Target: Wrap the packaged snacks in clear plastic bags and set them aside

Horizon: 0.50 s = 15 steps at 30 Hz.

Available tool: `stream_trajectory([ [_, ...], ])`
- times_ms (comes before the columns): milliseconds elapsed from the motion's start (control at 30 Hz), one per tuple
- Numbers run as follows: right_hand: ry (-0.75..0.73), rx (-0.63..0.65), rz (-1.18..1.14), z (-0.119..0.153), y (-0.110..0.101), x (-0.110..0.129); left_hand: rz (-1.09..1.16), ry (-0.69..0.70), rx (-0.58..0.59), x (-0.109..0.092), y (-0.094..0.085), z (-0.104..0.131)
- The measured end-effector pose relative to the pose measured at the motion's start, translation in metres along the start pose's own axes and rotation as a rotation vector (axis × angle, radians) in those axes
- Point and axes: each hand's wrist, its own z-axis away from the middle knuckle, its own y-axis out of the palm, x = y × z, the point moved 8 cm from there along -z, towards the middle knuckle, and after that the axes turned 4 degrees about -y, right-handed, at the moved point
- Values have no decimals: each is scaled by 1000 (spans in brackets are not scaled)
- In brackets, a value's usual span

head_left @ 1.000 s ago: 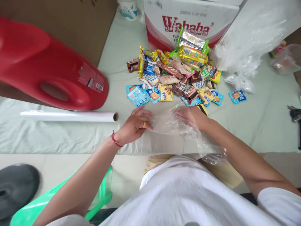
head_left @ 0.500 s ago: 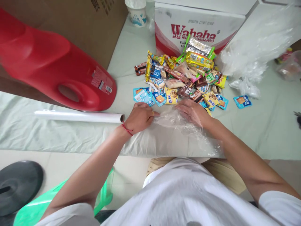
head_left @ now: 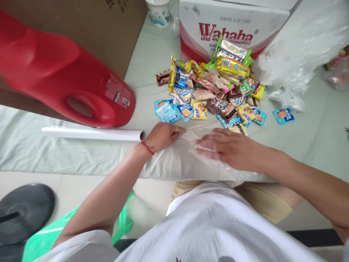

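At the table's front edge lies a clear plastic bag [head_left: 192,140], thin and wrinkled. My left hand [head_left: 163,136], with a red string at its wrist, is closed at the bag's left end, index finger and thumb together on it. My right hand [head_left: 229,147] lies over the bag with its fingers stretched out flat and pointing left; part of the plastic shows across the fingertips. Just beyond both hands is a heap of wrapped snacks [head_left: 200,111] in yellow, brown and blue packets.
A white roll [head_left: 92,133] lies left of my left hand, below a big red jug [head_left: 98,87]. Behind the snacks stands a Wahaha carton [head_left: 191,40]. A paper cup [head_left: 159,16] is at the back; crumpled clear bags [head_left: 289,72] and one blue packet [head_left: 283,115] are on the right.
My right hand has moved toward me from the edge of the snack heap and now lies flat over the bag, uncovering a yellow packet. My left hand has stayed in place.
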Motion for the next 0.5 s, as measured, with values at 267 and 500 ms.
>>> stream_trajectory([
  [267, -67, 69, -160, -29, 65, 70, -42, 4, -75, -1, -2, -9],
  [500, -95, -14, -238, -47, 104, 108, -166, 22, -85, -16, -8, -14],
])
